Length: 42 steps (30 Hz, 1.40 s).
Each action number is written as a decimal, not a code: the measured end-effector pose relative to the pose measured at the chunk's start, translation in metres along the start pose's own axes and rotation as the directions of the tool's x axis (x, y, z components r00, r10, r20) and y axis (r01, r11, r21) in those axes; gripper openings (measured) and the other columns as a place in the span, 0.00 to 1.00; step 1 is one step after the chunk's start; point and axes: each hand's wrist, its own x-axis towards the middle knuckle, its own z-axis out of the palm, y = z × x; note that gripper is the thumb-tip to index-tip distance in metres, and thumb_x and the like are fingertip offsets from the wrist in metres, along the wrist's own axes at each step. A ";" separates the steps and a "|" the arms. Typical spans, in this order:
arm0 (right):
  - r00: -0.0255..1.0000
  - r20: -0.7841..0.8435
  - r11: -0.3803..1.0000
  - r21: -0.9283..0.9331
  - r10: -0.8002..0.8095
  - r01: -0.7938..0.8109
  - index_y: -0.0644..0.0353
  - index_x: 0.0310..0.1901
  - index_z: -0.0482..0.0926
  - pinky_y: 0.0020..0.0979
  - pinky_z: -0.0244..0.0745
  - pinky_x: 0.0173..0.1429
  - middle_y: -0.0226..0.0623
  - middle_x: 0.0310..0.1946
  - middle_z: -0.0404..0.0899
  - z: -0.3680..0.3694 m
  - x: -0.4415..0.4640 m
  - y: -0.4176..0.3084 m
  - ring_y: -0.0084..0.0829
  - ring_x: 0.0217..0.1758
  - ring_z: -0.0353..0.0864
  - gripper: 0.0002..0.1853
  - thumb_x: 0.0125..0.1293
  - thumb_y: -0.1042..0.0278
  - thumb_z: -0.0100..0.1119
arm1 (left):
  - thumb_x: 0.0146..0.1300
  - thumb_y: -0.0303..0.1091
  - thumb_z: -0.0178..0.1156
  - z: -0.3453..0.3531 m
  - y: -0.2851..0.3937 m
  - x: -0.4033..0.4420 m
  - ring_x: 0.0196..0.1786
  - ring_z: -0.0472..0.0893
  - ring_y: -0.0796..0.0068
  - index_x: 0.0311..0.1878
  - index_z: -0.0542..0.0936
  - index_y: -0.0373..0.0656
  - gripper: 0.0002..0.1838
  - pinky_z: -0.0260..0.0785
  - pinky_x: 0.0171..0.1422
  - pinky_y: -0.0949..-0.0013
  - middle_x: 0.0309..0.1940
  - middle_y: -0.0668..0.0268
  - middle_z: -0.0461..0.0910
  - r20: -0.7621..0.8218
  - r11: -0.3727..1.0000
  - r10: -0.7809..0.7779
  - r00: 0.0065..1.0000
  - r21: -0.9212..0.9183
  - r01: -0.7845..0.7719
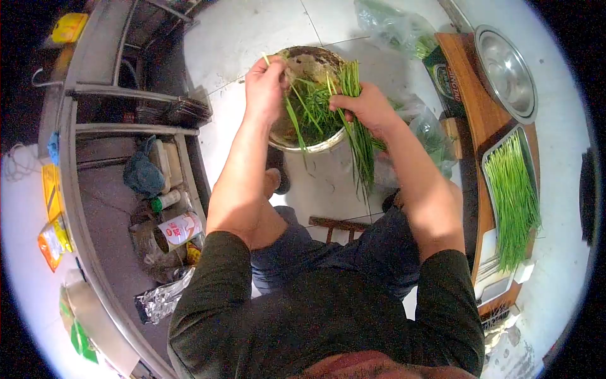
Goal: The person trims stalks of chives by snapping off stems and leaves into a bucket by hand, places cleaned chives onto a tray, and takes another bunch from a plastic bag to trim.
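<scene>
Head — right hand (round stalks)

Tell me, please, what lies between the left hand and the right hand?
In the head view, the open bucket shows between the left hand and the right hand, with green leaves inside it.

1. In front of me, the pale tiled floor carries a round bucket and, beyond it to my right, a clear plastic bag with greens inside.
2. On my right, a brown wooden bench holds a shiny metal bowl and, closer to me, a metal tray of long green stems.
3. On my left, a dark shelf bears a blue bundle and silvery foil.
</scene>
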 end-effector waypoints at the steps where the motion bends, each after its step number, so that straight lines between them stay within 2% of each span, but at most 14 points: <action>1: 1.000 -0.005 1.000 -0.028 0.014 -0.015 0.61 0.38 0.79 0.22 0.68 0.28 0.31 0.29 0.82 -0.001 0.002 0.002 0.18 0.23 0.72 0.11 0.57 0.66 0.68 | 0.61 0.29 0.60 0.000 0.002 -0.001 0.26 0.73 0.81 0.41 0.81 0.37 0.08 0.65 0.32 0.77 0.28 0.68 0.80 -0.035 0.984 -0.002 0.999 0.177 0.008; 3: 1.000 -0.025 1.000 0.005 0.016 -0.016 0.61 0.39 0.79 0.22 0.68 0.28 0.31 0.29 0.82 0.000 0.000 0.000 0.18 0.23 0.72 0.11 0.58 0.65 0.67 | 0.60 0.32 0.63 0.004 0.011 -0.003 0.30 0.77 0.79 0.43 0.83 0.37 0.10 0.69 0.37 0.76 0.31 0.68 0.82 -0.100 0.861 0.014 0.995 0.508 0.039; 5: 1.000 -0.026 0.999 0.035 0.016 -0.015 0.61 0.39 0.79 0.22 0.67 0.28 0.31 0.29 0.82 0.001 0.000 0.000 0.18 0.24 0.72 0.11 0.58 0.65 0.67 | 0.59 0.39 0.66 -0.012 -0.018 0.006 0.41 0.81 0.72 0.47 0.83 0.38 0.17 0.72 0.49 0.70 0.36 0.62 0.84 0.052 0.679 0.153 0.987 0.721 -0.143; 8: 1.000 -0.015 0.997 0.081 0.007 -0.006 0.61 0.39 0.79 0.22 0.67 0.28 0.31 0.29 0.82 0.001 0.002 0.001 0.18 0.24 0.72 0.11 0.59 0.66 0.66 | 0.59 0.41 0.66 -0.013 -0.027 0.004 0.41 0.81 0.73 0.47 0.83 0.37 0.18 0.71 0.50 0.70 0.37 0.61 0.84 0.322 0.279 0.276 0.906 0.875 -0.396; 11: 1.000 -0.018 0.992 0.127 -0.003 0.005 0.61 0.39 0.79 0.22 0.67 0.29 0.31 0.30 0.82 0.006 0.002 -0.001 0.18 0.24 0.72 0.10 0.59 0.66 0.66 | 0.59 0.40 0.67 0.012 0.001 -0.017 0.38 0.79 0.78 0.44 0.84 0.36 0.16 0.70 0.48 0.72 0.34 0.65 0.84 0.152 0.704 -0.107 0.983 0.709 -0.033; 12: 1.000 -0.011 0.991 0.131 -0.009 0.010 0.61 0.40 0.79 0.22 0.67 0.29 0.31 0.30 0.82 0.006 0.002 0.000 0.18 0.24 0.72 0.10 0.59 0.66 0.66 | 0.59 0.37 0.67 0.014 -0.009 -0.017 0.36 0.77 0.82 0.40 0.85 0.37 0.13 0.69 0.45 0.74 0.31 0.68 0.83 0.219 0.824 -0.093 0.971 0.565 -0.049; 15: 1.000 -0.006 0.988 0.154 -0.028 0.028 0.62 0.40 0.79 0.22 0.66 0.29 0.31 0.29 0.82 0.007 0.002 -0.001 0.19 0.24 0.72 0.11 0.58 0.67 0.66 | 0.61 0.36 0.66 0.011 -0.019 -0.018 0.36 0.78 0.81 0.40 0.85 0.36 0.11 0.70 0.46 0.73 0.31 0.69 0.83 0.345 0.852 -0.198 0.918 0.524 -0.013; 16: 0.999 -0.006 0.986 0.165 -0.033 0.033 0.62 0.40 0.79 0.23 0.66 0.29 0.31 0.29 0.81 0.007 0.001 -0.001 0.19 0.24 0.72 0.11 0.57 0.67 0.67 | 0.62 0.36 0.64 0.009 -0.018 -0.015 0.41 0.79 0.78 0.45 0.83 0.38 0.13 0.71 0.47 0.73 0.38 0.66 0.83 0.338 0.823 -0.309 0.889 0.563 0.072; 20: 0.999 -0.035 0.978 0.206 -0.015 0.022 0.64 0.41 0.79 0.27 0.70 0.33 0.34 0.29 0.81 0.007 0.000 0.001 0.23 0.28 0.75 0.15 0.54 0.66 0.69 | 0.67 0.35 0.57 -0.017 -0.051 -0.005 0.53 0.78 0.72 0.56 0.75 0.42 0.16 0.73 0.55 0.67 0.52 0.63 0.78 0.548 0.944 -0.088 0.832 0.313 -0.106; 26: 0.998 -0.057 0.997 0.073 0.015 -0.011 0.66 0.46 0.80 0.33 0.76 0.41 0.37 0.36 0.84 -0.001 0.012 0.016 0.27 0.36 0.80 0.20 0.55 0.62 0.69 | 0.69 0.37 0.55 -0.026 -0.076 0.002 0.57 0.75 0.72 0.60 0.72 0.42 0.19 0.71 0.59 0.66 0.56 0.64 0.75 0.515 0.784 -0.021 0.857 0.540 -0.306; 29: 0.996 -0.087 0.987 0.159 -0.017 0.030 0.66 0.44 0.80 0.30 0.73 0.38 0.34 0.33 0.82 0.006 -0.001 0.001 0.25 0.33 0.78 0.18 0.55 0.64 0.68 | 0.70 0.38 0.54 -0.021 -0.051 -0.009 0.58 0.74 0.73 0.62 0.70 0.43 0.20 0.70 0.60 0.66 0.57 0.64 0.74 0.577 0.922 0.032 0.816 0.298 -0.246; 31: 0.991 -0.120 0.966 0.243 -0.056 0.084 0.66 0.38 0.79 0.25 0.68 0.31 0.29 0.26 0.78 0.011 -0.004 -0.004 0.20 0.26 0.74 0.13 0.54 0.69 0.68 | 0.71 0.39 0.54 -0.023 -0.066 -0.002 0.58 0.74 0.73 0.62 0.71 0.43 0.20 0.70 0.60 0.66 0.57 0.64 0.74 0.534 0.944 0.000 0.846 0.280 -0.176; 38: 0.992 -0.123 0.991 0.127 -0.035 0.050 0.65 0.41 0.79 0.26 0.71 0.34 0.30 0.29 0.80 0.006 0.002 0.003 0.20 0.30 0.76 0.15 0.54 0.69 0.68 | 0.70 0.39 0.56 -0.021 -0.053 -0.009 0.57 0.74 0.74 0.61 0.71 0.42 0.20 0.70 0.60 0.68 0.57 0.64 0.74 0.539 0.988 0.016 0.842 0.119 -0.095; 42: 0.991 -0.130 0.991 0.132 -0.018 0.035 0.67 0.45 0.79 0.27 0.73 0.38 0.33 0.34 0.82 0.007 -0.002 -0.003 0.22 0.33 0.78 0.18 0.54 0.69 0.68 | 0.69 0.39 0.56 -0.029 -0.066 0.004 0.57 0.74 0.73 0.63 0.70 0.42 0.22 0.70 0.60 0.67 0.58 0.64 0.74 0.530 0.977 0.019 0.848 0.169 -0.127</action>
